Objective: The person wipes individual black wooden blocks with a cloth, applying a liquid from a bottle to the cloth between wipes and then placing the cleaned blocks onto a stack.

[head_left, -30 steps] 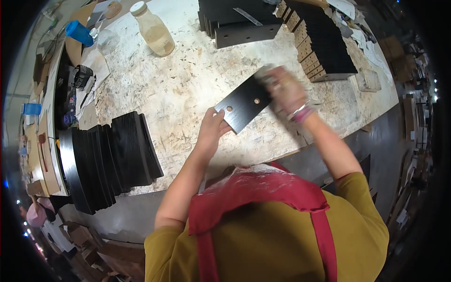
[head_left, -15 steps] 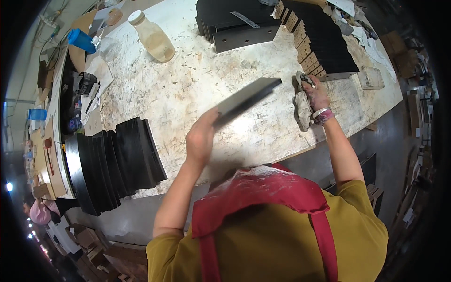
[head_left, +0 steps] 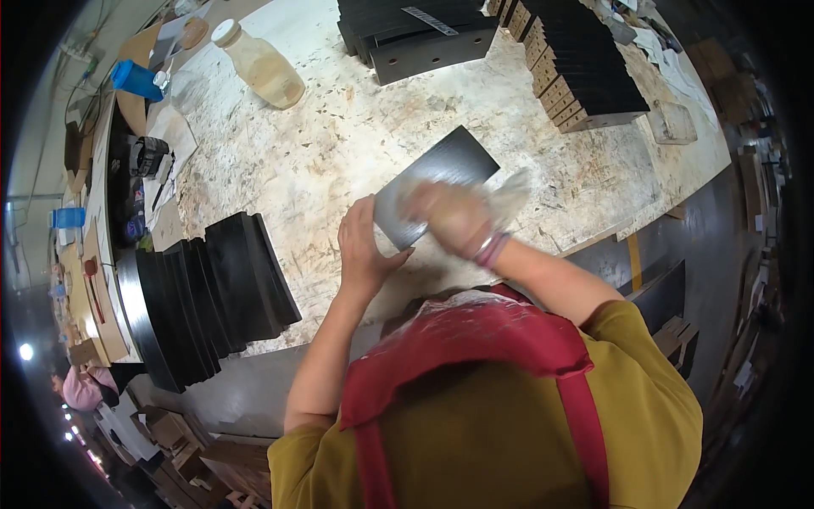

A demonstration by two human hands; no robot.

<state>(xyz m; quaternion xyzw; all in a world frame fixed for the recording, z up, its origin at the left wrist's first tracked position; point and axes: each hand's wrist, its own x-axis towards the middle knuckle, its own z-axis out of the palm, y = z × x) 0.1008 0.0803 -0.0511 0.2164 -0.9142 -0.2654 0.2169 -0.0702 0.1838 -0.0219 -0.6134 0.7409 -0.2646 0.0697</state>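
Note:
A flat black board lies slanted on the worktable, its broad face up. My left hand grips its near left end, thumb on one edge and fingers on the other. Over the board's near half is my right hand, smeared by motion and closed on a greyish rag. Part of the rag sticks out to the right of the hand; the rest is hidden under it.
Stacked black boards stand at the table's left edge. Farther off are more black boards and a row of drilled boards. A jar of cloudy liquid, a blue bottle and a pale block also rest there.
The board has gone from raised and tilted in my left hand to lying flat. My right hand has brought the rag from the table's right side leftward onto the board.

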